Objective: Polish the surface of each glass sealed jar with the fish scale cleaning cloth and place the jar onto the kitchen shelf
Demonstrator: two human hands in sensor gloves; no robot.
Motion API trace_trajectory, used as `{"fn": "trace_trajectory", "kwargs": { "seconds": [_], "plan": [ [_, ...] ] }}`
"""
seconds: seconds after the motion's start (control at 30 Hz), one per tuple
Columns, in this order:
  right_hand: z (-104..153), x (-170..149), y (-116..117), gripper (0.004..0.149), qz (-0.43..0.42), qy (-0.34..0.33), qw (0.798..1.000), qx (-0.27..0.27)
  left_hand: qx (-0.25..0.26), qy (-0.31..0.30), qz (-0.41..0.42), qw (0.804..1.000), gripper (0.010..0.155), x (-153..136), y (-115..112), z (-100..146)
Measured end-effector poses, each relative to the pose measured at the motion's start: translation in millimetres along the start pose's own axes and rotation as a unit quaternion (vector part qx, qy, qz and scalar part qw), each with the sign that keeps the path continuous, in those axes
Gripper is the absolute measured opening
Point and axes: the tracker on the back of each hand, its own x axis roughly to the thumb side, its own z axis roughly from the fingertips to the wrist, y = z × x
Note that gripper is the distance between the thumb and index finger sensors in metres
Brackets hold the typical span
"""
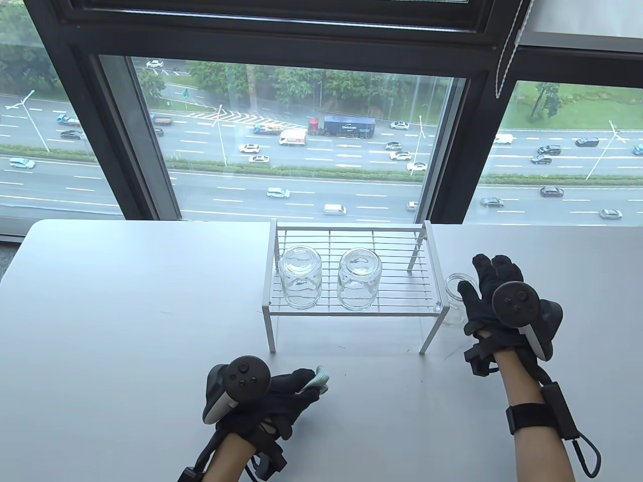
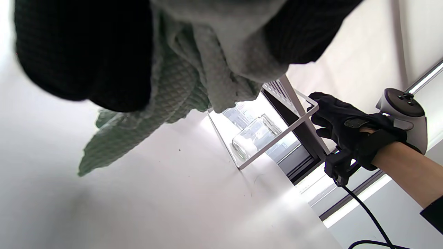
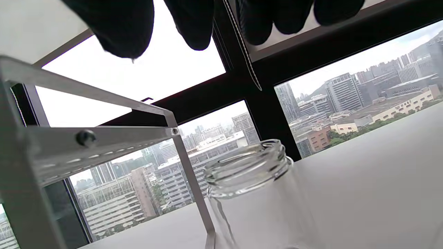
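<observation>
The one jar [image 1: 454, 298] not yet shelved stands mouth-up on the worktop [image 1: 125, 311], just right of the wire kitchen shelf [image 1: 351, 304] and beside its right leg. The right hand [image 1: 495, 296] hovers over it with the fingers [image 3: 121, 24] spread and straight above the threaded rim; the table view is partly blocked by the hand, so whether the thumb already brushes the glass is hard to say, but the right wrist view shows the fingertips apart from the rim, grasping nothing. The left hand [image 1: 271, 396] rests near the front of the worktop, left of the shelf's near edge, its fingers clenched around the bunched pale green cleaning cloth [image 2: 155, 114].

To do this step well, I judge the right hand should close around the jar's body rather than the slippery rim, lift it clear of the shelf leg, and bring it toward the cloth so the left hand can wipe all round the wall.

Counted: three glass jars, two of them [image 1: 300, 281] [image 1: 358, 278] upside down on the shelf; one cloth; one shelf; no lids visible.
</observation>
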Motion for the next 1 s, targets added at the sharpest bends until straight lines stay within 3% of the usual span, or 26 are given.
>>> {"fn": "trace_trajectory", "kwargs": {
  "seconds": [0.23, 0.37, 0.63, 0.8, 1.0],
  "plan": [
    [-9, -4, 43, 0.077, 0.064, 0.03, 0.994, 0.088, 0.009, 0.004, 0.053, 0.999, 0.059, -7, 2, 0],
    [-14, 3, 58, 0.069, 0.155, 0.041, 0.979, 0.126, 0.008, 0.006, 0.052, 0.999, 0.059, -7, 2, 0],
    [-11, 3, 66, 0.052, 0.2, 0.036, 0.978, 0.053, 0.01, 0.0, 0.037, 0.999, 0.059, -3, 3, 1],
    [-6, -2, 55, 0.048, 0.194, 0.04, 0.98, 0.027, 0.011, 0.002, 0.039, 0.999, 0.059, -5, 3, 1],
    [11, -12, 7, 0.048, 0.116, 0.04, 0.992, -0.007, 0.008, 0.0, 0.039, 0.999, 0.059, -4, 2, 0]
  ]
}}
